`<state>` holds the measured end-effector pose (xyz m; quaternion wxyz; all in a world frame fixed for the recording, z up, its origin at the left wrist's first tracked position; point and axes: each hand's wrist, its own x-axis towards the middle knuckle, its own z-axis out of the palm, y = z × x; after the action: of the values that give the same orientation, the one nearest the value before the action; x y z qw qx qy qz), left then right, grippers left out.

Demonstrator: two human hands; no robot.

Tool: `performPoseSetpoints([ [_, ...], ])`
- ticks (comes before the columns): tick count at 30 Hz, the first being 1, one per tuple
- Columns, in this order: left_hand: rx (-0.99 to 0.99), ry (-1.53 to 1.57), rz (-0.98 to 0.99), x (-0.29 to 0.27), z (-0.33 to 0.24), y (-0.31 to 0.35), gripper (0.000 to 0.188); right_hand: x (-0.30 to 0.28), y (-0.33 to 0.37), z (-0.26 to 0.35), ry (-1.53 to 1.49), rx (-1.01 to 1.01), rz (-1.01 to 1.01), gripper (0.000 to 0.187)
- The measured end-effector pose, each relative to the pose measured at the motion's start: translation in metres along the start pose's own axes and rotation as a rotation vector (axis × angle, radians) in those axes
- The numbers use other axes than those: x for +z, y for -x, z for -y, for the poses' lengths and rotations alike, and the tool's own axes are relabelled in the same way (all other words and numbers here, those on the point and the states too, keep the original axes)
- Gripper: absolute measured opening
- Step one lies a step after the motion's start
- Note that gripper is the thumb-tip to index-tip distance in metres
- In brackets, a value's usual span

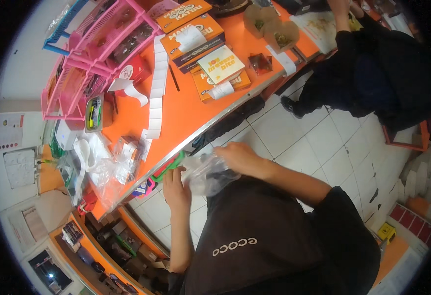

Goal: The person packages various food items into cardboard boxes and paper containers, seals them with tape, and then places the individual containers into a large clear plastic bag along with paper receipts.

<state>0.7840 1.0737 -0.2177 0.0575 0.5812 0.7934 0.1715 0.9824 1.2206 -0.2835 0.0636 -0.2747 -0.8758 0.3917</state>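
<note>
In front of my dark apron, a clear plastic bag (206, 178) hangs crumpled between my two hands, just off the table's front edge. My right hand (237, 158) is closed on the bag's upper right part. At its left edge is my left hand (177, 189), with bent fingers pinching the plastic; part of that grip is hidden. What the bag contains, if anything, cannot be made out.
The orange table (181, 118) carries orange boxes (193, 37), a curling strip of white labels (159, 93), pink racks (105, 49) and loose plastic bags (109, 172). Open brown food boxes (280, 35) stand farther right. Another person (373, 69) in dark clothes works at the upper right.
</note>
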Motion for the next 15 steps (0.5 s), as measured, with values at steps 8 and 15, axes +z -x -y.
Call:
performPoseSetpoints([
  [8, -0.002, -0.407, -0.006, 0.050, 0.107, 0.112, 0.033, -0.035, 0.035, 0.034, 0.004, -0.485, -0.608, 0.036],
  [15, -0.716, 0.688, 0.129, 0.074, 0.042, 0.146, 0.025, 0.038, 0.080, -0.046, -0.406, 0.221, -0.100, 0.037],
])
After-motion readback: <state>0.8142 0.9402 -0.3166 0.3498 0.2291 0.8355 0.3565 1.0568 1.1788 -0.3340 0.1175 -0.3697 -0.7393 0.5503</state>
